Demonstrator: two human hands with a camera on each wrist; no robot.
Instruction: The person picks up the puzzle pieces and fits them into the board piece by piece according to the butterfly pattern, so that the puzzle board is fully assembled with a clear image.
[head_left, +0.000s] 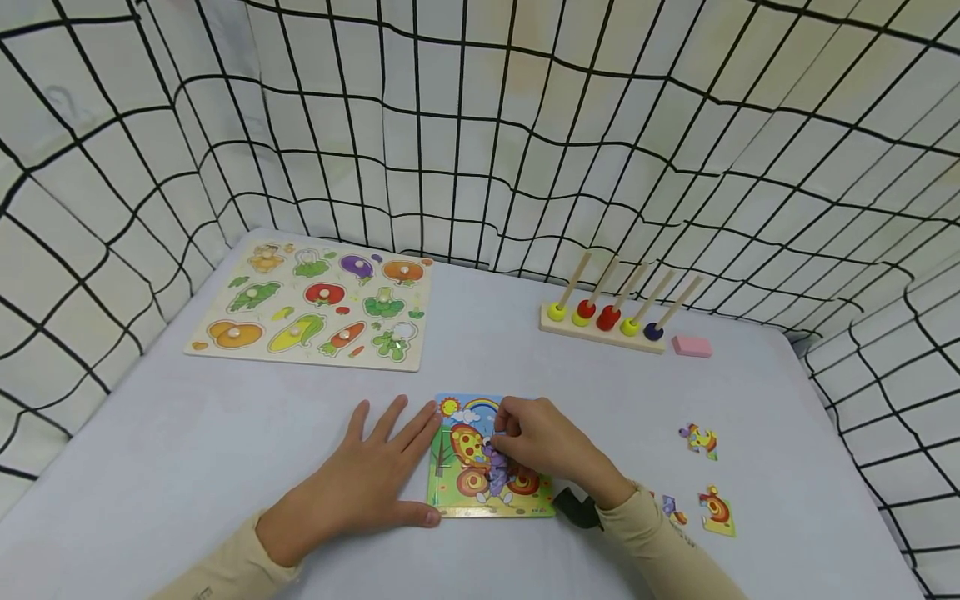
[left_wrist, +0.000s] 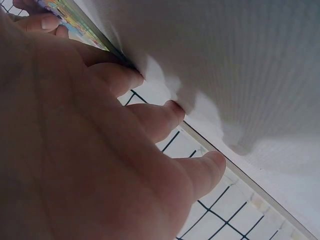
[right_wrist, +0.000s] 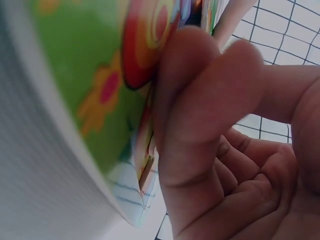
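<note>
A square picture puzzle board (head_left: 491, 511) showing a butterfly, a sun and a rainbow lies on the white table. Its left edge is touched by my left hand (head_left: 371, 475), which lies flat with straight, spread fingers and the thumb at the lower corner. Over the board's right half, my right hand (head_left: 543, 437) pinches a puzzle piece (right_wrist: 146, 172) between curled fingertips and thumb. The piece is mostly hidden by the fingers, and its edge stands a little above the printed surface. In the left wrist view the left hand (left_wrist: 110, 135) shows beside the board's edge.
Loose puzzle pieces (head_left: 717, 510) lie to the right, one partly behind the right sleeve. At the back left is a vegetable peg board (head_left: 375, 360). A wooden bead stand (head_left: 600, 336) and a pink block (head_left: 692, 346) stand at the back right. Black netting surrounds the table.
</note>
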